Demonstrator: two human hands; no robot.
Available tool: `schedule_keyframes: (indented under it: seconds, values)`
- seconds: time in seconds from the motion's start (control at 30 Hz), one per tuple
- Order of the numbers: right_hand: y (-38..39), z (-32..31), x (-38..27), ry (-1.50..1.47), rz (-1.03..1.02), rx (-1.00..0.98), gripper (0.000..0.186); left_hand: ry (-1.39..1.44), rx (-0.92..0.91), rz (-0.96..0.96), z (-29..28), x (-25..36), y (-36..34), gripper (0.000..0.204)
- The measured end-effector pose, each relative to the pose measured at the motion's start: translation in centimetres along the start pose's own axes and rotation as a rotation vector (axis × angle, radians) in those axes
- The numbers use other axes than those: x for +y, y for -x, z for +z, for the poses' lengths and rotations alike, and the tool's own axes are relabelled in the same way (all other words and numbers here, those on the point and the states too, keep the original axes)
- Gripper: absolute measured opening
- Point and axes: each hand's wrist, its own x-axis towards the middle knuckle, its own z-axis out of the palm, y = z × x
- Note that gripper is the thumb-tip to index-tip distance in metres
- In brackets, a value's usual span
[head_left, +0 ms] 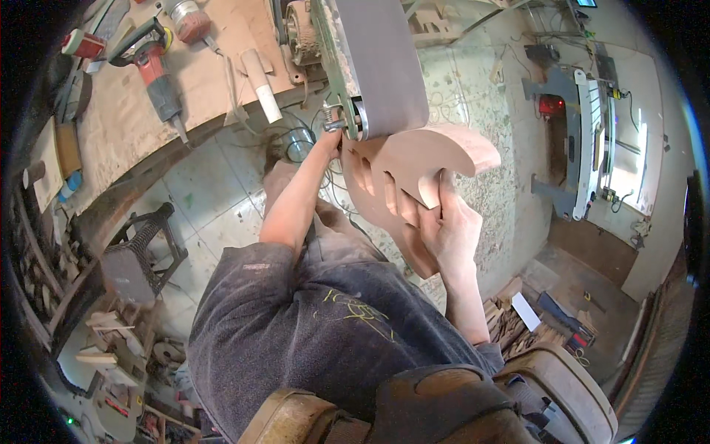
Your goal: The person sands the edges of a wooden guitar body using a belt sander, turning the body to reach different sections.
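A bare wooden electric guitar body (403, 159) with a curved horn and several routed cavities is held up against the rounded end of a belt sander (384, 66). Its upper edge touches the grey belt. My right hand (452, 226) is closed round the side of the body, with fingers in the cutaway by the horn. At the body's left end, just below the sander's spring and knob (334, 122), my left hand (334, 140) grips the edge. Most of the left fingers are hidden behind the wood and the machine.
On the workbench (214, 81) to the left lie a red and black power tool (157, 78), another red tool (188, 21) and a white-ended tube (260, 85). A dark stool (140, 255) stands below it. Wood offcuts (510, 325) are piled at the right. Cables lie on the tiled floor.
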Motion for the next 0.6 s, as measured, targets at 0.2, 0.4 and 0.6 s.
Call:
schedule_keyframes:
  seconds: [0.2, 0.4, 0.6]
  values:
    - [-0.3, 1.9, 0.1, 0.088, -0.097, -0.042, 0.029, -0.100, 0.059, -0.047, -2.2, -1.4, -3.7, 0.050]
    - [0.0, 4.1, 1.3, 0.051, -0.046, -0.062, 0.031, -0.181, 0.145, -0.092, -5.9, -5.7, -8.3, 0.043]
    - [0.1, 7.2, 3.0, 0.064, -0.030, -0.210, 0.061, -0.205, 0.238, -0.102, -11.5, -10.8, -11.5, 0.038]
